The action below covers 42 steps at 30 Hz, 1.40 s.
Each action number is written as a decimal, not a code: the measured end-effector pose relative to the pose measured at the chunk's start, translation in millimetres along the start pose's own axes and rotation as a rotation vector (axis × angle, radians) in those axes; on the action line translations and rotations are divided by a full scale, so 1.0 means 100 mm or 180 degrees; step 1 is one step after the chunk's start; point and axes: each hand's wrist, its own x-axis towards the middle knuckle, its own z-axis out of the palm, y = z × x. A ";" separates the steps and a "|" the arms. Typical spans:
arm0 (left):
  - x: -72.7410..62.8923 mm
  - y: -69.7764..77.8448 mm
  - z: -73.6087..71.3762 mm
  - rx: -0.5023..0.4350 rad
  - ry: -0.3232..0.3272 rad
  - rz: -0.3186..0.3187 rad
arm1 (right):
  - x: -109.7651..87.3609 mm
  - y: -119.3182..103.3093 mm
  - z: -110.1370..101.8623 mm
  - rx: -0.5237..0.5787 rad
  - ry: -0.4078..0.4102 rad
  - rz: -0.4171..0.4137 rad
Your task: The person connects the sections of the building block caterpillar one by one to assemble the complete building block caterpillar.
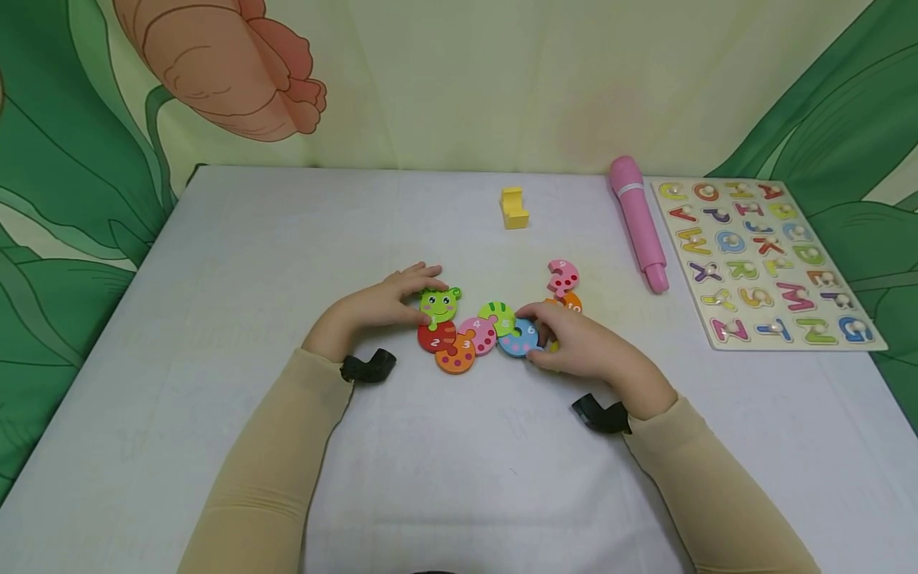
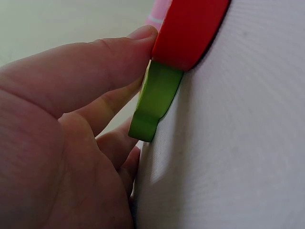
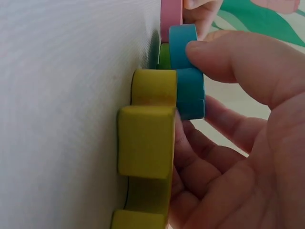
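A row of flat caterpillar puzzle pieces curves across the white table. My left hand [image 1: 387, 304] holds the green smiling head piece [image 1: 438, 306] between thumb and fingers, its thumb tip against the red piece [image 2: 188, 36] marked 2. From there an orange piece [image 1: 455, 358], a pink piece [image 1: 483, 332] and a green piece [image 1: 501, 313] run to the right. My right hand [image 1: 588, 344] pinches the blue piece [image 1: 518, 342], which stands higher than the yellow piece [image 3: 145, 143] beside it. That yellow piece is mostly hidden under the right hand in the head view.
Beyond the right hand lie another orange piece [image 1: 572, 301] and a pink piece [image 1: 565, 279]. A small yellow block [image 1: 513, 214] sits farther back. At the right are a thick pink pen-shaped stick [image 1: 641, 227] and an alphabet peg board [image 1: 763, 339].
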 end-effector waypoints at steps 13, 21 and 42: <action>0.00 0.00 0.00 0.0002 0.0009 0.0003 | 0.02 0.02 0.05 -0.0133 0.0095 -0.0049; 0.00 -0.01 -0.01 0.0005 0.0013 -0.0018 | -0.05 -0.01 -0.06 -0.0331 0.0082 -0.0024; 0.03 -0.02 0.00 0.0011 -0.0013 -0.0081 | -0.42 0.27 -0.14 -0.0503 -0.0097 0.0049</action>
